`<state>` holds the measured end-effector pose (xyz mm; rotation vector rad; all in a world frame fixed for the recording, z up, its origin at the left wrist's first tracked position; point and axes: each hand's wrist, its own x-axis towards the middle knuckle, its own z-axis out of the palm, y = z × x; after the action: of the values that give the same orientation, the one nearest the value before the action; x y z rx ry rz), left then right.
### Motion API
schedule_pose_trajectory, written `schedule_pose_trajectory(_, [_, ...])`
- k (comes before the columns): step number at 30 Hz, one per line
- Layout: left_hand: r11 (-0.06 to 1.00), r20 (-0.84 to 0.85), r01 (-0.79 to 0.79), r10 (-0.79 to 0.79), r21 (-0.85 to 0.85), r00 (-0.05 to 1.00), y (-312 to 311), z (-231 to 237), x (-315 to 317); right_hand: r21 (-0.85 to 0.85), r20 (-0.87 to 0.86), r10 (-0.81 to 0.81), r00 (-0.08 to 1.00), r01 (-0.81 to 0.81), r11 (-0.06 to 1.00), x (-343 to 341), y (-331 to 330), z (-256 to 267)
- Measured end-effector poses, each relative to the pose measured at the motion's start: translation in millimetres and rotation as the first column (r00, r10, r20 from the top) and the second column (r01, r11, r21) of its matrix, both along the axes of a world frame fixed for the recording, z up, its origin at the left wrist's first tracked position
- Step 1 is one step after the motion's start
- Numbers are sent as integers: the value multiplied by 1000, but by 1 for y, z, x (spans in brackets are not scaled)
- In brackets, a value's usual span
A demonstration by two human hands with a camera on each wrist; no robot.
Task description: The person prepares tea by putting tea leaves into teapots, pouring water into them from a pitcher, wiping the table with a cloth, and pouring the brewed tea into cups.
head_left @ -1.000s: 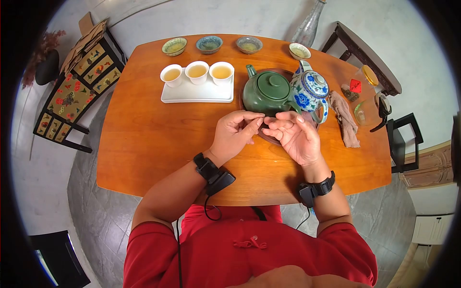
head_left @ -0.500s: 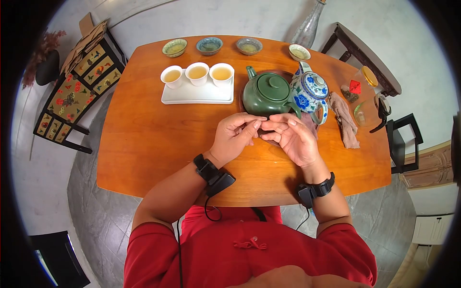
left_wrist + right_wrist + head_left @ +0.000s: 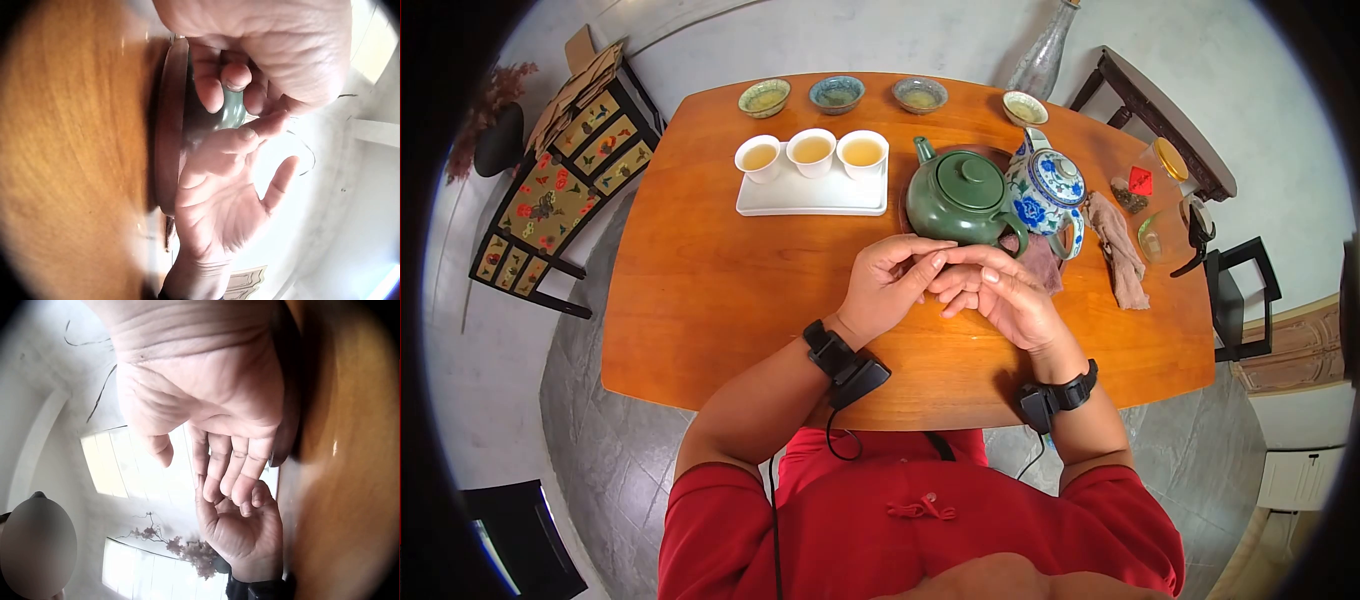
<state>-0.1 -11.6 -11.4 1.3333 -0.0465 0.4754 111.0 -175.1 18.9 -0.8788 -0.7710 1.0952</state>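
My left hand (image 3: 888, 290) and right hand (image 3: 1012, 305) meet at the fingertips above the table, in front of a green teapot (image 3: 950, 200). Loosely bent, the left fingers and thumb are closest to the right fingertips; no object shows in them. In the left wrist view, the right palm (image 3: 219, 206) faces the camera, fingers reaching toward the left hand. The teapot stands on a round brown tray (image 3: 169, 137), its handle just beyond the right hand. Beside it is a blue-and-white floral teapot (image 3: 1030, 205). A mauve cloth (image 3: 1042, 265) lies by the teapots, behind the right hand.
A white rectangular tray (image 3: 810, 203) carries three white cups of tea at the left. Small bowls (image 3: 836, 93) line the far edge. At the right are a crumpled cloth (image 3: 1118, 255), a yellow-lidded jar (image 3: 1157, 165) and a glass pitcher (image 3: 1165, 235).
My right hand has shifted slightly left and turned, its fingers now lower and closer to the left fingertips. My left hand barely moves; the tea things stay in place.
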Motion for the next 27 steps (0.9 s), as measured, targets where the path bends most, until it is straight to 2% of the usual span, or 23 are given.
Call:
schedule_pose_trajectory(3, [1000, -7, -28, 28, 13, 1000, 0, 1, 1, -22, 16, 12, 1000, -12, 1000, 2, -1, 1])
schedule_pose_trajectory(5, [982, 71, -130, 121, 134, 990, 1, -2, 5, -38, 27, -8, 1000, 9, 999, 5, -2, 2])
schedule_pose_trajectory(6, [984, 71, -118, 109, 137, 992, 2, -3, 6, -95, 17, -26, 1000, 27, 995, 6, -3, 2])
schedule_pose_trajectory(8, [937, 69, -185, 172, 295, 983, 2, 0, 5, -150, 4, -77, 997, 77, 986, 8, -5, 4])
schedule_pose_trajectory(9, [942, 68, -157, 144, 297, 987, 1, 1, 5, -195, 4, -75, 997, 74, 978, 8, -5, 5])
schedule_pose_trajectory(12, [875, 143, -242, 200, 420, 969, 1, 1, 6, -258, 7, -88, 996, 87, 962, 10, -6, 5])
schedule_pose_trajectory(14, [875, 101, -226, 202, 428, 974, 4, -3, 5, -288, 14, -88, 996, 88, 953, 11, -5, 2])
schedule_pose_trajectory(15, [872, 59, -215, 211, 441, 976, 4, -3, 8, -275, 14, -123, 992, 122, 954, 11, -7, 3])
schedule_pose_trajectory(17, [875, 59, -217, 212, 433, 975, 3, -2, 9, -272, 70, -81, 994, 97, 957, 10, -5, 3])
schedule_pose_trajectory(20, [852, 64, -231, 228, 470, 972, 2, 3, 7, -266, 61, -82, 995, 95, 959, 10, -5, 2])
schedule_pose_trajectory(27, [749, 106, -258, 246, 611, 964, 4, 9, 7, -248, 57, -111, 992, 122, 961, 10, -5, -1])
